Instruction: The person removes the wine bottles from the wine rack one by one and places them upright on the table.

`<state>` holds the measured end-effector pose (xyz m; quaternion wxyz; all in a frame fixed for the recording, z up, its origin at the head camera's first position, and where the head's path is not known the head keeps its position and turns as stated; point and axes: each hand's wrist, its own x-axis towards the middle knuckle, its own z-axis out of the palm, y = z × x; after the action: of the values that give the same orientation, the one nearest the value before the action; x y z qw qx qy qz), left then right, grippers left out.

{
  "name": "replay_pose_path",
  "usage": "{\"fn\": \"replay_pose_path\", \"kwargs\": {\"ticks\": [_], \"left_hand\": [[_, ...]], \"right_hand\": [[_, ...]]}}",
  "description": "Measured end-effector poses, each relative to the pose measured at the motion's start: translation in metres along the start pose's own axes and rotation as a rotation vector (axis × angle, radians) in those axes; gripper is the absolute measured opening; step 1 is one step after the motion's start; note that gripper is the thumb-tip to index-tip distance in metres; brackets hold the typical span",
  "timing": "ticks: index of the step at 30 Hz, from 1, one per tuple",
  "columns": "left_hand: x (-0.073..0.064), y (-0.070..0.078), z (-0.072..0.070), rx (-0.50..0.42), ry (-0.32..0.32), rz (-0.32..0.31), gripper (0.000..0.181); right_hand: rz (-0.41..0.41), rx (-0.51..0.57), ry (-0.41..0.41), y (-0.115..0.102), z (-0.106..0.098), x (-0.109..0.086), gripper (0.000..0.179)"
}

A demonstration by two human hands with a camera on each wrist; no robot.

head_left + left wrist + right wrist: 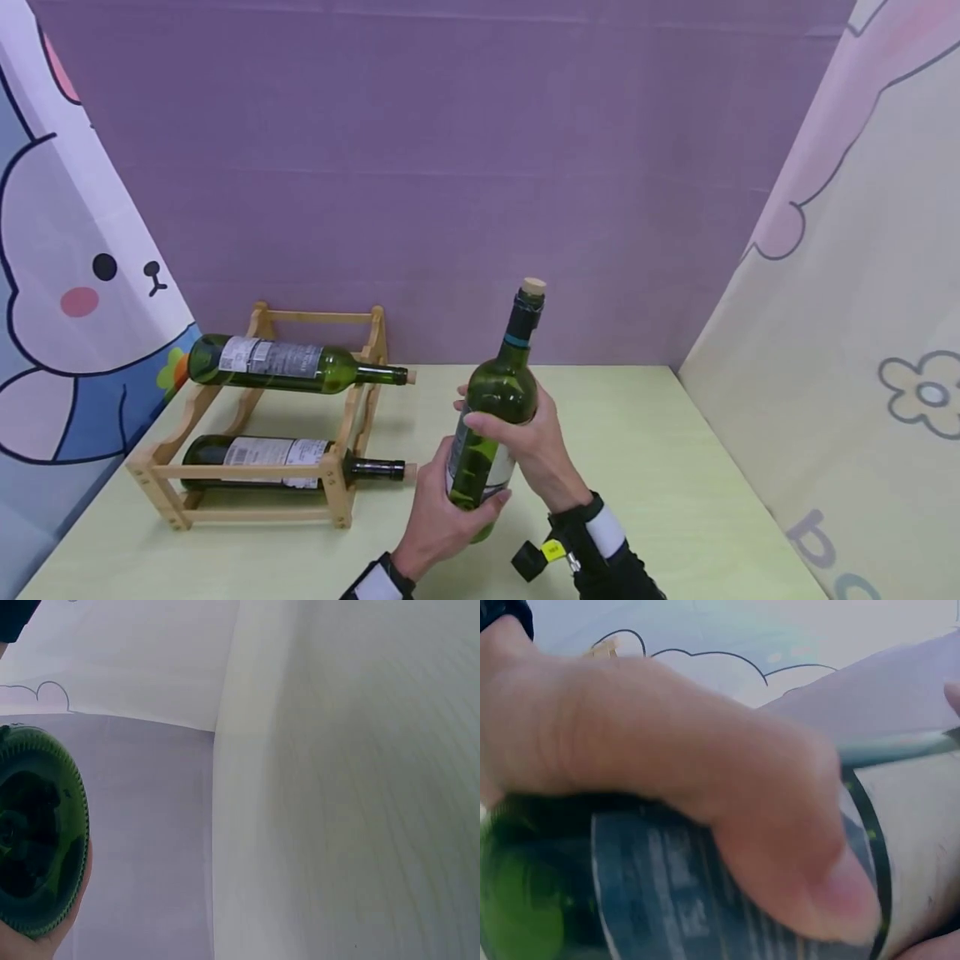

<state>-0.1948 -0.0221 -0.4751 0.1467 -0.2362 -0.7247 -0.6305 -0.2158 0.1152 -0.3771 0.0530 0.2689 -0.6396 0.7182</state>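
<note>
A wooden rack [335, 492] holds an upper bottle [339, 372] and a lower bottle [206, 452], both corked, lying sideways. Right of it, above the table [637, 467], a tilted green bottle [504, 392] sits between two hands: the left hand [450, 512] grips near its base, the right hand [542, 446] wraps higher up. A cork [534, 287] plugs it; its contents are hard to tell.

Purple backdrop [450, 167] fills the rear! Cartoon-printed left wall [112, 208] here, pale right wall [832, 333] there with an outlined flower [932, 394], and a light yellow-green worktop [637, 467] between.
</note>
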Motion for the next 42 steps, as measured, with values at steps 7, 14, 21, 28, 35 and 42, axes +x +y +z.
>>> {"fn": "replay_pose_path", "kwargs": {"ticks": [7, 14, 21, 28, 35, 42], "left_hand": [[-0.001, -0.003, 0.002, -0.058, -0.02, 0.025, 0.058], [-0.001, 0.001, 0.005, -0.083, -0.078, 0.024, 0.062], [-0.002, 0.008, -0.004, -0.065, -0.181, -0.055, 0.071], [0.0, 0.015, -0.023, 0.074, -0.253, -0.035, 0.087], [0.002, 0.021, -0.047, 0.313, -0.199, 0.04, 0.078], [0.003, 0.025, -0.083, 0.572, -0.087, 0.175, 0.058]], "right_hand": [[-0.032, -0.031, 0.041, -0.001, 0.004, -0.001, 0.056], [-0.109, -0.035, 0.038, -0.001, 0.0, -0.002, 0.052], [-0.162, -0.043, -0.017, -0.004, -0.004, -0.002, 0.052], [-0.192, -0.078, -0.026, -0.01, -0.009, 0.001, 0.051], [-0.185, -0.131, -0.018, -0.015, -0.019, 0.002, 0.051], [-0.176, -0.178, 0.014, -0.021, -0.031, 0.003, 0.05]]}}
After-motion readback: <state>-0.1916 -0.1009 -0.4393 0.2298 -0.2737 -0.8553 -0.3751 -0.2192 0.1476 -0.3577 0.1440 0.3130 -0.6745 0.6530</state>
